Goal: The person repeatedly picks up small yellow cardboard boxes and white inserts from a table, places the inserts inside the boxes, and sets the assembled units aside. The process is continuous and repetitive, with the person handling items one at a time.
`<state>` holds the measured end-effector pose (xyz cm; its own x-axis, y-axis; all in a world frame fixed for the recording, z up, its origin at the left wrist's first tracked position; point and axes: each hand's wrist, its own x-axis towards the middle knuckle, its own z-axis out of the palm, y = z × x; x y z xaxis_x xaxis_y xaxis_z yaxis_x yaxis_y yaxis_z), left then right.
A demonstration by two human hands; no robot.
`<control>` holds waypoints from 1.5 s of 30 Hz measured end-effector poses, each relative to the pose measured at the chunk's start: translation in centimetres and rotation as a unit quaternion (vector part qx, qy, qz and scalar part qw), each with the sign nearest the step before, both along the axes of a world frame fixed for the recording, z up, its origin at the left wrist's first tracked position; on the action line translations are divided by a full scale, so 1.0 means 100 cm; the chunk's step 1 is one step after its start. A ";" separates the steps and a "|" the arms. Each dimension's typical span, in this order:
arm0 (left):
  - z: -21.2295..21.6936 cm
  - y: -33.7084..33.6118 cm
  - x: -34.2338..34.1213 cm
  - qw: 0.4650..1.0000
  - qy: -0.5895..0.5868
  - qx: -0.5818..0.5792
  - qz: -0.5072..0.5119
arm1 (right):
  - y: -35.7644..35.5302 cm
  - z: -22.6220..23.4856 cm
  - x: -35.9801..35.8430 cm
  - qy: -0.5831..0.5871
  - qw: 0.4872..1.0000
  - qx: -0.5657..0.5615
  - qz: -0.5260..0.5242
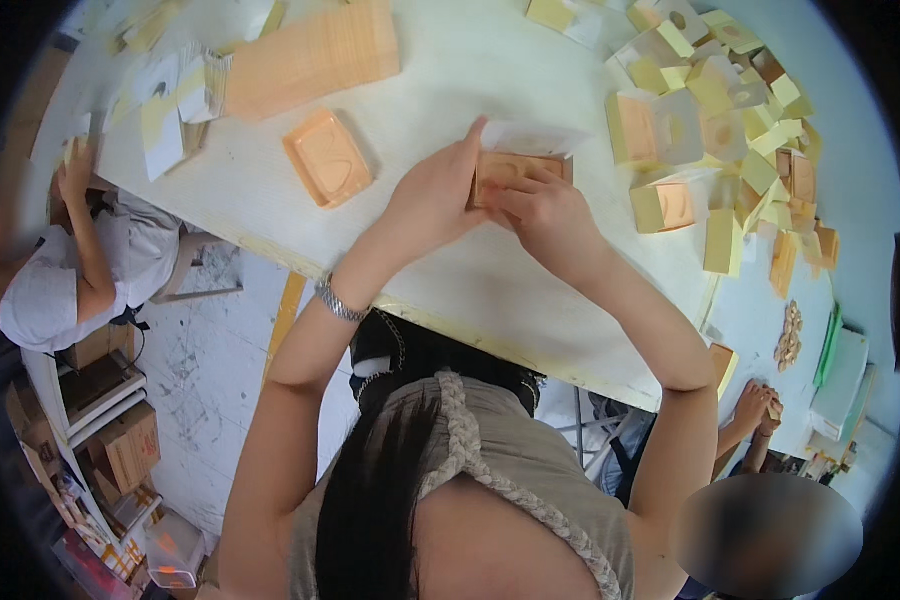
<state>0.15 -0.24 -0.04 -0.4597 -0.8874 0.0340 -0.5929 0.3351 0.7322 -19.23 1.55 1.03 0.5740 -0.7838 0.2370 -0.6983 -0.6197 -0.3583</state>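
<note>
Over the table's near part, my left hand (432,193) grips the left side of a small open box (538,137), its thumb along the upper left corner. The box's white flap stands up at the far side. An orange plastic tray (510,167) lies inside it. My right hand (550,212) has its bent fingers in the box, pressed on the tray; its fingertips are partly hidden. To the left, a loose orange tray (328,160) with a moulded hollow rests on the table.
A long stack of nested orange trays (315,55) lies at the far left beside folded white-and-yellow cartons (175,105). Yellow boxes (660,130), several with orange trays inside, pile up at the right. Co-workers sit at the left (85,265) and lower right (755,410).
</note>
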 end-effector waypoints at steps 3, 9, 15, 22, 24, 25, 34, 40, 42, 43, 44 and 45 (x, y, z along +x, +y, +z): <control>0.017 0.018 0.027 0.991 0.032 -0.130 0.020 | -0.024 0.024 -0.062 -0.113 0.982 -0.090 -0.124; 0.016 0.017 0.122 0.947 0.121 -0.121 0.270 | -0.033 0.064 0.008 -0.073 0.948 -0.287 -0.118; -0.010 -0.001 0.152 0.901 0.281 0.117 0.310 | -0.011 -0.008 0.175 0.021 0.999 -0.038 0.031; 0.012 0.017 0.113 0.978 0.035 -0.154 0.138 | -0.033 -0.013 0.124 -0.368 0.805 0.464 -0.027; 0.017 0.005 0.101 0.982 -0.041 -0.158 0.096 | -0.035 -0.021 0.109 -0.409 0.738 0.537 -0.025; 0.018 0.000 0.096 0.986 -0.049 -0.143 0.075 | -0.038 -0.026 0.102 -0.424 0.723 0.545 -0.020; 0.067 -0.098 0.109 0.974 -0.071 -0.202 0.071 | -0.053 -0.017 -0.022 -0.563 0.547 0.585 -0.202; 0.008 -0.319 0.166 0.963 -0.137 -0.075 0.221 | -0.022 0.003 -0.012 -0.279 0.931 0.207 -0.110; 0.001 -0.334 0.151 0.953 -0.154 -0.022 0.259 | -0.016 0.004 -0.004 -0.150 0.987 -0.031 -0.058; -0.003 -0.336 0.144 0.946 -0.164 0.007 0.279 | -0.013 -0.004 -0.003 -0.187 0.979 0.048 -0.065; -0.003 -0.336 0.143 0.954 -0.148 -0.018 0.260 | -0.013 -0.005 -0.004 -0.263 0.956 0.058 -0.115; -0.001 -0.334 0.146 0.960 -0.131 -0.044 0.245 | -0.019 -0.005 -0.005 -0.336 0.926 0.068 -0.159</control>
